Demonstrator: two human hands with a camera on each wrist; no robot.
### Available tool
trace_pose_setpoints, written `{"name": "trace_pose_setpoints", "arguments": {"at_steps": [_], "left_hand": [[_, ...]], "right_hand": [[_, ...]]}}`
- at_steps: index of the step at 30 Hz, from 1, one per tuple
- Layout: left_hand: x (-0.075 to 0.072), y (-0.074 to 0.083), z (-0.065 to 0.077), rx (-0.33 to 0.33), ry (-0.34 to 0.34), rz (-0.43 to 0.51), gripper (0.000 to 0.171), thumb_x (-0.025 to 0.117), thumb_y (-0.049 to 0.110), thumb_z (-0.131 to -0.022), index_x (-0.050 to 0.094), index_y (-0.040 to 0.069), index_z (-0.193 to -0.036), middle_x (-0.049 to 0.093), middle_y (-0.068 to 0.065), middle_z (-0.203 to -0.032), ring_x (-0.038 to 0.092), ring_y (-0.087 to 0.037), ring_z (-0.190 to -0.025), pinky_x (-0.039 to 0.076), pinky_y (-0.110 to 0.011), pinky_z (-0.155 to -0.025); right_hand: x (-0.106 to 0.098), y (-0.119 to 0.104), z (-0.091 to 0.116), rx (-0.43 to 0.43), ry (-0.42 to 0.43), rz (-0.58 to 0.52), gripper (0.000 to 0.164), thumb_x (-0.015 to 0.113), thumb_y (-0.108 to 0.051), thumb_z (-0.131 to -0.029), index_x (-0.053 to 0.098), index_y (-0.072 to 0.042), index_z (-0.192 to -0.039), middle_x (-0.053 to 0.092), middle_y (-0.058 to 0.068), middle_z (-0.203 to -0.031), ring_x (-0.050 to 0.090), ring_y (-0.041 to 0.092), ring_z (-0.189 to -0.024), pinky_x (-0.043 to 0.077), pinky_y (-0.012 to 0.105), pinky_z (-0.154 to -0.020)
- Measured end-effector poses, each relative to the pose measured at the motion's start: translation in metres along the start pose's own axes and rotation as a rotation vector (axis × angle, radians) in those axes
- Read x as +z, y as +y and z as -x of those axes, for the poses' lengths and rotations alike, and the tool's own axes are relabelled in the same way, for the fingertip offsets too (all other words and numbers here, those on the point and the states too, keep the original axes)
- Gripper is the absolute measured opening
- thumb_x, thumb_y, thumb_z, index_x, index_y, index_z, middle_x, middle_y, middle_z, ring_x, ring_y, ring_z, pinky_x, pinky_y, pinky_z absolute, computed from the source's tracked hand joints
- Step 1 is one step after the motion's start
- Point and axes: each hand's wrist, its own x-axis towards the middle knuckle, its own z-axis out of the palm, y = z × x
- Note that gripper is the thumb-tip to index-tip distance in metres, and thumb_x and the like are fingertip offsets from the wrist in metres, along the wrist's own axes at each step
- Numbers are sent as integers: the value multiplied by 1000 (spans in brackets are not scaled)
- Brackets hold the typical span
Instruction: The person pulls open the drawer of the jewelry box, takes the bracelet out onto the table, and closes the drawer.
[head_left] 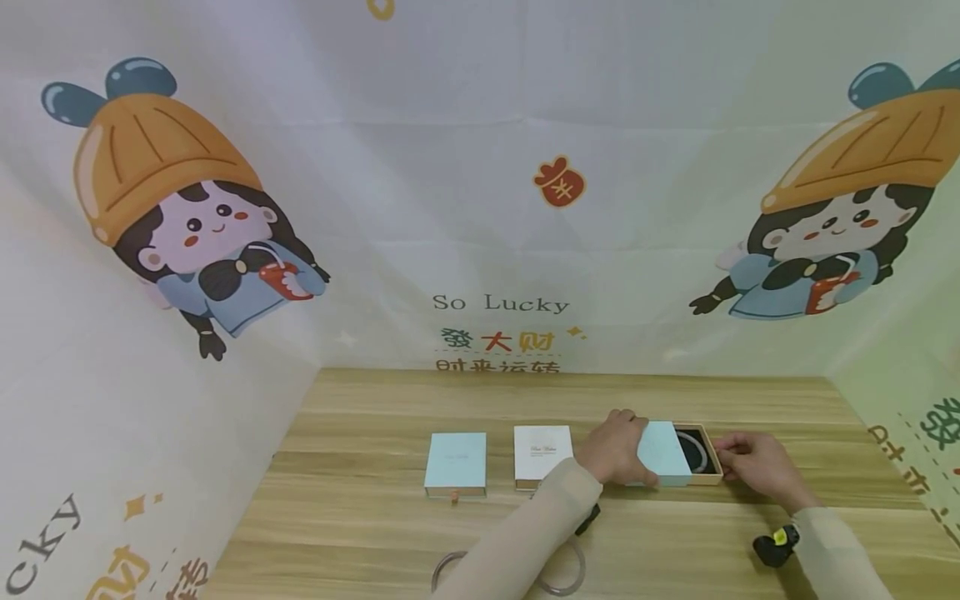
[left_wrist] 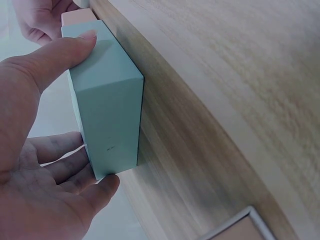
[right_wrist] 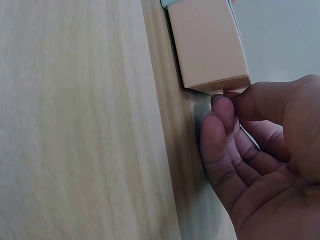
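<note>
A light-blue sliding gift box point(head_left: 666, 454) lies on the table at the right, its tan inner drawer point(right_wrist: 210, 42) partly out to the right. Part of a pale bangle point(head_left: 697, 448) shows on the dark lining in the drawer. My left hand point(head_left: 611, 447) grips the blue sleeve point(left_wrist: 112, 110) from its left end, thumb on one side and fingers on the other. At the drawer's outer end, my right hand point(head_left: 759, 468) pinches the small pull tab between thumb and index finger; the fingertips mostly hide the tab.
Left of my left hand stands a white box point(head_left: 542, 450) with printed lettering. Farther left is a closed light-blue box point(head_left: 456, 460) with a small tab. Near the front, partly behind my left sleeve, lie bangles point(head_left: 574, 577). Printed cloth walls point(head_left: 495, 208) enclose the table.
</note>
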Motion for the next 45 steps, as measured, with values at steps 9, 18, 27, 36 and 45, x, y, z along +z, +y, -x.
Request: {"name": "trace_pose_setpoints", "arguments": {"at_steps": [9, 18, 27, 36, 45], "left_hand": [[0, -2, 2, 0, 7, 13, 90, 88, 55, -74, 52, 20, -149, 53, 7, -148, 48, -8, -136, 44, -17, -107], [0, -1, 1, 0, 9, 10, 89, 88, 55, -74, 53, 20, -148, 53, 7, -147, 48, -7, -135, 45, -17, -106], [-2, 0, 2, -3, 8, 33, 88, 89, 53, -74, 54, 20, -147, 54, 8, -146, 48, -7, -133, 45, -17, -105], [-1, -1, 1, -1, 10, 40, 87, 89, 52, -73, 54, 20, -147, 54, 7, -146, 49, -7, -132, 46, -17, -104], [0, 0, 1, 0, 5, 29, 89, 88, 53, -74, 53, 20, -149, 53, 7, -147, 48, -8, -134, 46, -18, -105]], "right_hand": [[-6, 5, 1, -8, -3, 9, 24, 56, -1, -96, 67, 17, -107, 74, 16, -86, 66, 10, -65, 57, 25, -59], [-11, 6, 1, 9, -11, 19, 23, 56, -1, -97, 68, 16, -107, 74, 15, -86, 65, 10, -66, 57, 26, -59], [-16, 5, 1, 38, -10, 28, 25, 55, -3, -98, 67, 16, -109, 74, 15, -87, 65, 12, -68, 56, 26, -59], [-19, 12, 2, 47, -5, 36, 27, 55, -5, -97, 66, 16, -110, 74, 10, -85, 64, 9, -67, 55, 24, -60], [-22, 15, 2, 49, -13, 27, 28, 54, -5, -97, 65, 17, -110, 74, 13, -89, 63, 7, -69, 55, 23, -61]]}}
